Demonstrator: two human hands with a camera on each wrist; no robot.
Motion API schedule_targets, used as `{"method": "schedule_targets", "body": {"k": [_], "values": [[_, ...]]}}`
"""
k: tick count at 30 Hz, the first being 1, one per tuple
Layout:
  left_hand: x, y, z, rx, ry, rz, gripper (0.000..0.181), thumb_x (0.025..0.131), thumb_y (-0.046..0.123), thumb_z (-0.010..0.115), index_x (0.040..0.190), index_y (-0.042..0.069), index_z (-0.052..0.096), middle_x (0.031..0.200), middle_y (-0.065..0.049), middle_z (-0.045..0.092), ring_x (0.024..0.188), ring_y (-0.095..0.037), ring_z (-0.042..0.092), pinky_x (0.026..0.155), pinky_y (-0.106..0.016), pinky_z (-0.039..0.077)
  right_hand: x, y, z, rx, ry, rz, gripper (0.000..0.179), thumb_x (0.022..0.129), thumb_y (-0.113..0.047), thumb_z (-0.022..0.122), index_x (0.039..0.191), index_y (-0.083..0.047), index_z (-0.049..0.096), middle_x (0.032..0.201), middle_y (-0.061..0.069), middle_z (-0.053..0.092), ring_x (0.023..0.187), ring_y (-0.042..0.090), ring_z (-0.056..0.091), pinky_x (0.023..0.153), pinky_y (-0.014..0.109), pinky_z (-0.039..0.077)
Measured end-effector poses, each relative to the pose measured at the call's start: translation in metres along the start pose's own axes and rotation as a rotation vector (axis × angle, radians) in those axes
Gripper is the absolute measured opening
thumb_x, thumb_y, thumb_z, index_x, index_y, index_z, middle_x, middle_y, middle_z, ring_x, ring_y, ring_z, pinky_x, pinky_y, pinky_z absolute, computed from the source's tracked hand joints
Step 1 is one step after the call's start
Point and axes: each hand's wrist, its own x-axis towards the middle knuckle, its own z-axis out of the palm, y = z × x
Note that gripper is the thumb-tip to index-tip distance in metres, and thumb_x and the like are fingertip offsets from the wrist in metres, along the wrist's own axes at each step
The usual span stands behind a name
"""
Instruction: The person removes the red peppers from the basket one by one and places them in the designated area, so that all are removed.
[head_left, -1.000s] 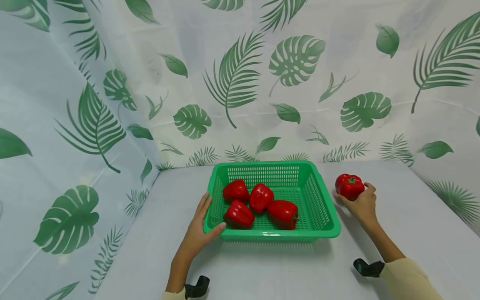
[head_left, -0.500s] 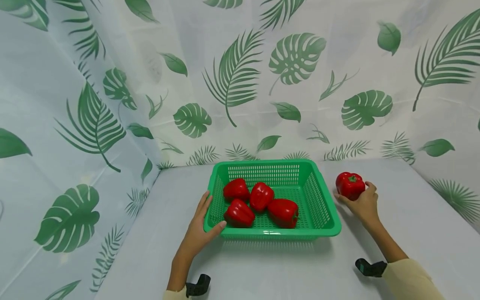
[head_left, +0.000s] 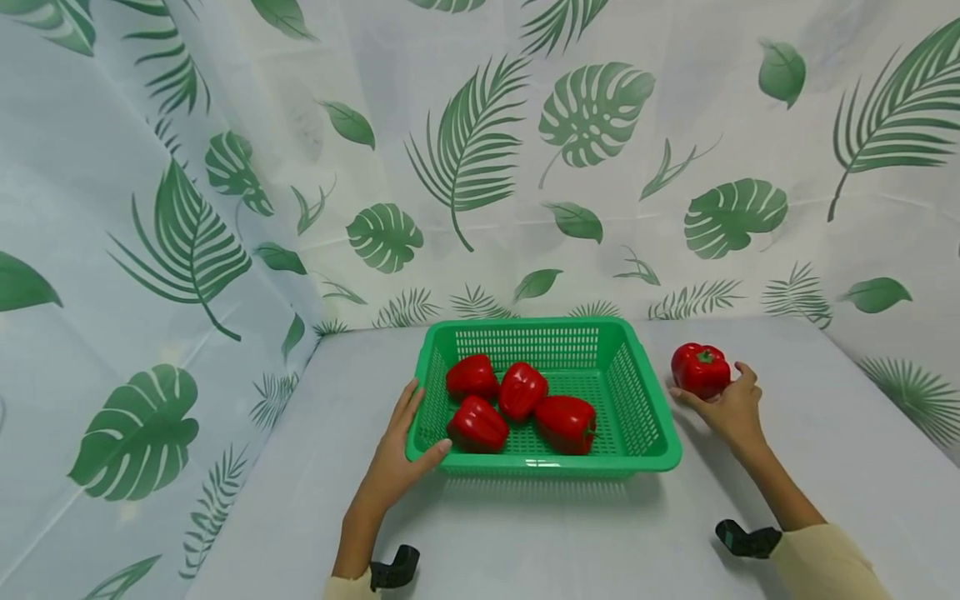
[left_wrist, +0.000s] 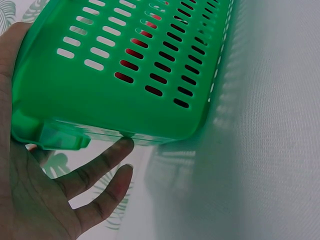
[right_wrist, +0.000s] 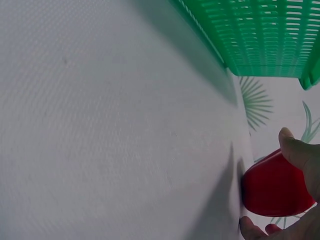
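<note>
A red bell pepper (head_left: 699, 372) stands stem up on the table, right of a green plastic basket (head_left: 555, 463). The right hand (head_left: 733, 410) is around its near side, thumb at the left and fingers at the right. A narrow gap shows between the fingertips and the pepper (right_wrist: 277, 187), while the thumb lies close against it. The left hand (head_left: 393, 458) rests on the basket's near left corner, thumb at the front rim and fingers spread along the left side. In the left wrist view its fingertips touch the basket wall (left_wrist: 105, 100). Several red bell peppers (head_left: 522, 392) lie inside the basket.
The white table (head_left: 540, 542) ends at a leaf-printed curtain (head_left: 480, 167) behind the basket, with more curtain along the left. Black cameras sit on the left wrist (head_left: 395, 568) and right wrist (head_left: 748, 539). The basket's right half shows bare floor.
The right hand's fingers have spread slightly to the right, away from the pepper's side. The pepper stays in place. The left hand and basket keep their position.
</note>
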Motion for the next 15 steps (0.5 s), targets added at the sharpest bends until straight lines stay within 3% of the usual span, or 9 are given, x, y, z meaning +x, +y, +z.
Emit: {"method": "schedule_targets", "body": {"k": [5, 15], "values": [[0.0, -0.001, -0.001, 0.001, -0.004, 0.001, 0.082, 0.087, 0.032, 0.069, 0.156, 0.017, 0.026, 0.165, 0.006, 0.012, 0.151, -0.027, 0.016, 0.112, -0.066, 0.026, -0.003, -0.003, -0.008, -0.049, 0.01, -0.034, 0.11, 0.085, -0.034, 0.074, 0.15, 0.01, -0.004, 0.142, 0.045, 0.016, 0.124, 0.06, 0.028, 0.091, 0.071, 0.041], [0.001, -0.003, 0.0, -0.002, -0.005, 0.014, 0.085, 0.087, 0.041, 0.068, 0.156, 0.014, 0.026, 0.165, 0.005, 0.012, 0.151, -0.027, 0.016, 0.112, -0.064, 0.027, -0.005, -0.018, -0.028, -0.164, 0.072, -0.099, 0.109, 0.083, -0.028, 0.076, 0.149, 0.013, 0.0, 0.14, 0.048, 0.014, 0.129, 0.061, 0.018, 0.09, 0.078, 0.036]]}}
